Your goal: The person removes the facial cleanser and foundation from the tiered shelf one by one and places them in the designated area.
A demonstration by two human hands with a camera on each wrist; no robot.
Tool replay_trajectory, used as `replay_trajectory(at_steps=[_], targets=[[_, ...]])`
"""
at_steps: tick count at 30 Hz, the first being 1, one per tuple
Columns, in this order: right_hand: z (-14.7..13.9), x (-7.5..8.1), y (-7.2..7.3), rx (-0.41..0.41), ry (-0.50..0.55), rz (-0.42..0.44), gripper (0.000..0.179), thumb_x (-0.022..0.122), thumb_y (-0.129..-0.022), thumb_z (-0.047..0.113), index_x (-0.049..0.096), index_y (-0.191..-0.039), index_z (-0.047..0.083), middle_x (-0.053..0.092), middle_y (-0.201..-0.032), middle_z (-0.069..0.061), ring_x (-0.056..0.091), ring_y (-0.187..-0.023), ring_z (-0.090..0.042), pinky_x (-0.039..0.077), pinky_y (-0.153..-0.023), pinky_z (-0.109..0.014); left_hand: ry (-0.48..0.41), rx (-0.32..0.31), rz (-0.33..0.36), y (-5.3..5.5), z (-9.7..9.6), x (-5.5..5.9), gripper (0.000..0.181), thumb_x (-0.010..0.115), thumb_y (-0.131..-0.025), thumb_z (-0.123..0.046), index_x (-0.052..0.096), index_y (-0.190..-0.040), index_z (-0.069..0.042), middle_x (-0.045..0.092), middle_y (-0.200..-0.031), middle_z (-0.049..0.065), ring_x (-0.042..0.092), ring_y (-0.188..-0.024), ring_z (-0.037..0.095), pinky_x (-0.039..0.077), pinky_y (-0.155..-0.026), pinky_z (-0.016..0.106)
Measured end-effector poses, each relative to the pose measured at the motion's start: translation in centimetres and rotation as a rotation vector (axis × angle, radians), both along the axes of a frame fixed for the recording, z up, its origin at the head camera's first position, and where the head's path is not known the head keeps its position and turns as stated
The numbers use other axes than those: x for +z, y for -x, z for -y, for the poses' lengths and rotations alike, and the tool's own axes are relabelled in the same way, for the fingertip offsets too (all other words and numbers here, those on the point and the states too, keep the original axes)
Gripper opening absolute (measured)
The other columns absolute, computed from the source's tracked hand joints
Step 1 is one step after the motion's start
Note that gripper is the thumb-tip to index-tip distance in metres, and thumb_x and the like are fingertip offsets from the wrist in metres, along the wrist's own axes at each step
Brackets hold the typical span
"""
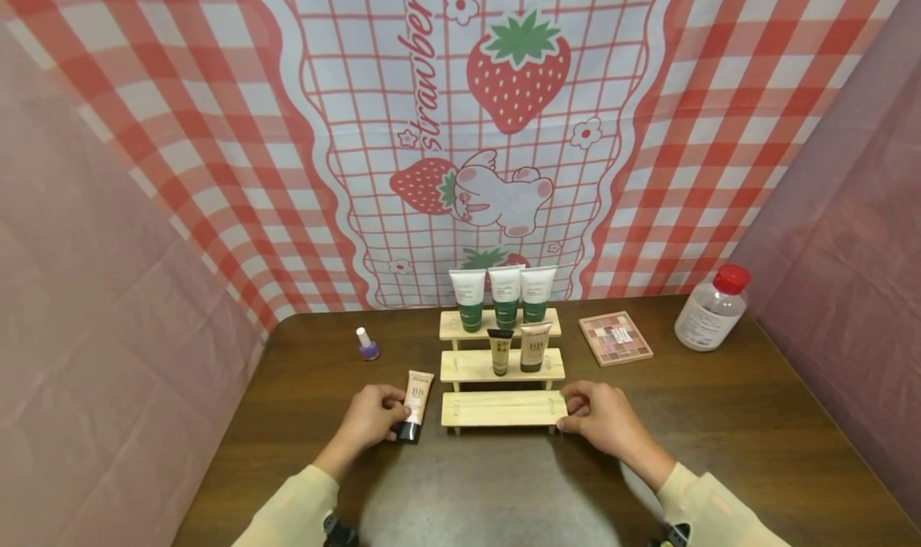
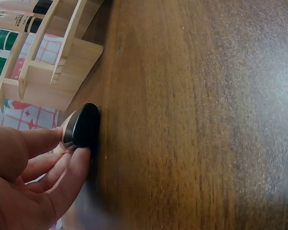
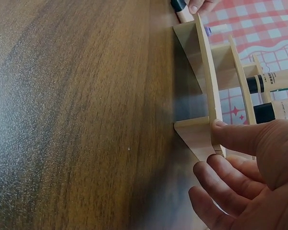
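Observation:
My left hand [image 1: 370,415] pinches a beige BB cream tube [image 1: 419,393] near its black cap, left of a three-tier wooden display rack [image 1: 504,409]. In the left wrist view the tube's black cap [image 2: 88,125] is low over the table, thumb and fingers on either side. With thumb and fingertips, my right hand [image 1: 608,421] grips the right end of the rack's lowest tier. The middle tier carries a small black-capped tube [image 1: 500,357] and another BB cream tube [image 1: 534,347]. White-and-green tubes [image 1: 471,297] stand in a row on the top tier.
A purple nail polish bottle [image 1: 368,345] stands at the back left of the wooden table [image 1: 302,371]. Right of the rack lies an eyeshadow palette [image 1: 615,338], then a clear bottle with a red cap [image 1: 711,311]. A strawberry-print cloth [image 1: 345,235] hangs behind.

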State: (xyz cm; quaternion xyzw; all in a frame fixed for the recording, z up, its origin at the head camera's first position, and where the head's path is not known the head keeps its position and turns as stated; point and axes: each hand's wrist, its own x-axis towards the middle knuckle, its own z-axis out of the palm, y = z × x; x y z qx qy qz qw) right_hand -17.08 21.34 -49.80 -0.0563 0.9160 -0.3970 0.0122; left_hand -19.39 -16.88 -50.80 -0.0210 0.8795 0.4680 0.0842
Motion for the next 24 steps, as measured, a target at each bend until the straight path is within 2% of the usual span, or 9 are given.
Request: replay_trajectory(at_steps=[10, 16, 18, 21, 24], targets=[[0.1, 0.0, 0.0, -0.001, 0.0, -0.005, 0.043, 0.092, -0.07, 0.008, 0.074, -0.109, 0.0, 0.074, -0.083, -0.002, 0.069, -0.073, -0.009, 0.058, -0.068, -0.026, 0.024, -0.005, -0.014, -0.3, 0.1, 0.2, 0.024, 0.074, -0.09, -0.001, 0.07, -0.112, 0.006, 0.073, -0.087, 0.01, 0.068, -0.057, 0.02, 0.06, -0.051, 0.034], [0.0, 0.1, -0.1, -0.002, -0.006, 0.004, 0.044, 0.092, -0.071, 0.01, 0.073, -0.109, 0.001, 0.073, -0.082, -0.001, 0.068, -0.072, -0.009, 0.056, -0.068, -0.027, 0.062, -0.016, -0.041, -0.2, 0.2, 0.3, 0.02, 0.076, -0.09, -0.005, 0.071, -0.107, 0.003, 0.071, -0.083, 0.007, 0.066, -0.056, 0.018, 0.058, -0.048, 0.033], [0.0, 0.2, -0.1, 0.001, -0.005, 0.001, 0.044, 0.092, -0.071, 0.011, 0.073, -0.109, 0.002, 0.073, -0.082, -0.001, 0.068, -0.072, -0.009, 0.056, -0.068, -0.028, 0.098, -0.013, -0.076, -0.1, 0.2, 0.5, 0.016, 0.076, -0.09, -0.009, 0.073, -0.103, 0.0, 0.071, -0.081, 0.005, 0.064, -0.058, 0.015, 0.056, -0.049, 0.031], [-0.1, 0.2, -0.1, 0.006, 0.005, 0.0, 0.044, 0.092, -0.071, 0.012, 0.073, -0.109, 0.002, 0.074, -0.083, -0.001, 0.068, -0.072, -0.009, 0.056, -0.068, -0.027, 0.133, -0.016, -0.173, 0.1, 0.0, 1.0, 0.014, 0.076, -0.09, -0.011, 0.074, -0.1, -0.002, 0.073, -0.081, 0.003, 0.064, -0.065, 0.011, 0.054, -0.056, 0.029], [-0.3, 0.1, -0.1, 0.008, 0.024, 0.009, 0.044, 0.093, -0.071, 0.012, 0.073, -0.109, 0.002, 0.074, -0.082, -0.001, 0.068, -0.071, -0.009, 0.055, -0.067, -0.026, 0.116, -0.022, -0.272, 0.3, -0.6, 2.0, 0.016, 0.075, -0.091, -0.013, 0.075, -0.103, -0.003, 0.073, -0.084, 0.002, 0.066, -0.072, 0.011, 0.053, -0.064, 0.027]])
